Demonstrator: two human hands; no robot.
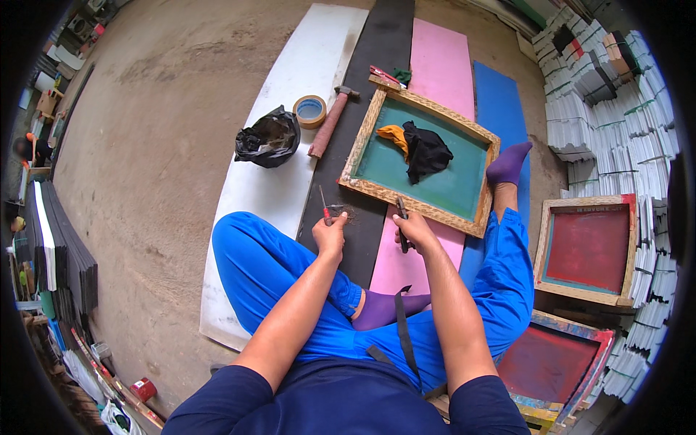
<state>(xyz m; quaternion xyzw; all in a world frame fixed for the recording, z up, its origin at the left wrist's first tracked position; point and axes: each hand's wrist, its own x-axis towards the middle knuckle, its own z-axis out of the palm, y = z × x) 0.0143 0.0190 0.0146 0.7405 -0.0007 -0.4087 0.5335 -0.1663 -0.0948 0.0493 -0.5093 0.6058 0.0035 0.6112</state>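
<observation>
Work centre: a wooden frame [373, 191] with green mesh [377, 161], lying flat across the black, pink and blue boards in front of our legs. Its near bar is the part closest to both tools.

Left hand [330, 233]: fingers curled round the red handle of a screwdriver [325, 206], shaft pointing away from us, apart from the frame. Right hand [415, 228]: gripping a dark tool, pliers by its look [402, 217], at the near bar. Whether its tip touches the wood, and how its jaws stand, we cannot tell.

Step, as we judge it: prying and pulling small fasteners out of the bar. Small dark bits [351, 214] lie on the black board [355, 250] beside the left hand, too small to identify. The next move, we think, calls for lifting a fastener with the screwdriver, then a firm pinch with the pliers, keeping the shaft clear of the mesh.

Further out: black cloth [428, 152] and orange cloth [394, 135] on the mesh; hammer [330, 123], tape roll [309, 125] and black plastic bag [268, 147] left of the frame.
</observation>
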